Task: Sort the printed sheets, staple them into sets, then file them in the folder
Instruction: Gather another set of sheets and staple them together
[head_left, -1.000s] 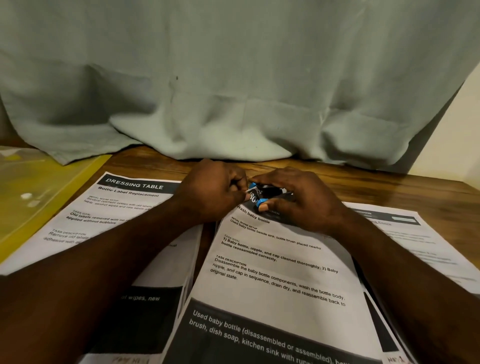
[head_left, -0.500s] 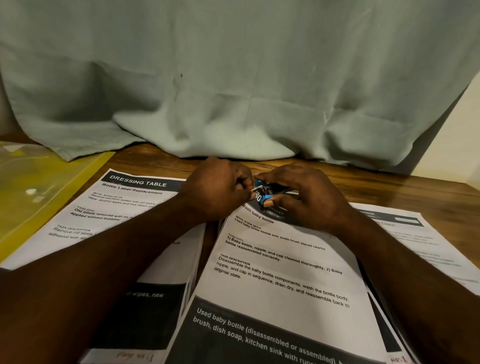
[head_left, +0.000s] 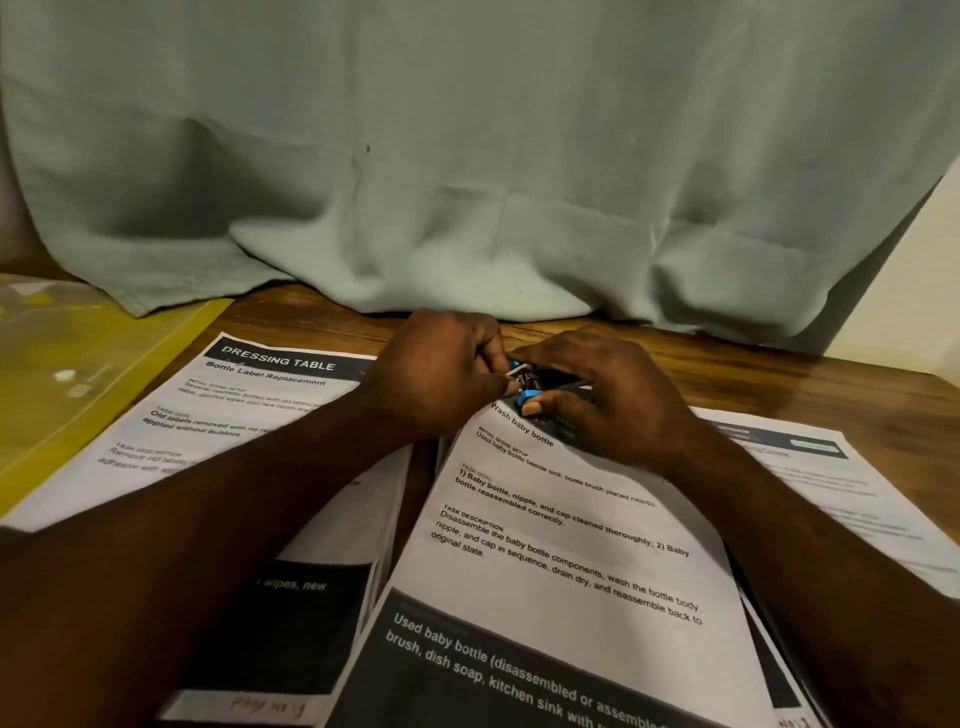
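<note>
A pale green cloth is hanging beyond both my grips, its hem bunching on the wooden bench just past my knuckles. Beneath my grips and running back toward me, the stack of sheets headed "Wash baby bottle" is lying face up, with my right forearm crossing its far right part. To the left of my left grip, under that forearm, a stack headed "Dressing Table" is lying just beside the middle one. To the right of my right grip, a third stack is showing from under my wrist, its print too blurred to read. Further left, well apart from my grips, the yellow folder is lying flat on the bench.

My left grip and right grip are meeting at the far left corner of the middle stack. Between them I am holding a small blue and black stapler: the right grip is curling round its body, thumb under the blue end, and the left grip is pinching its metal end with curled fingers. I cannot tell whether the sheets' corner is sitting inside the stapler.
</note>
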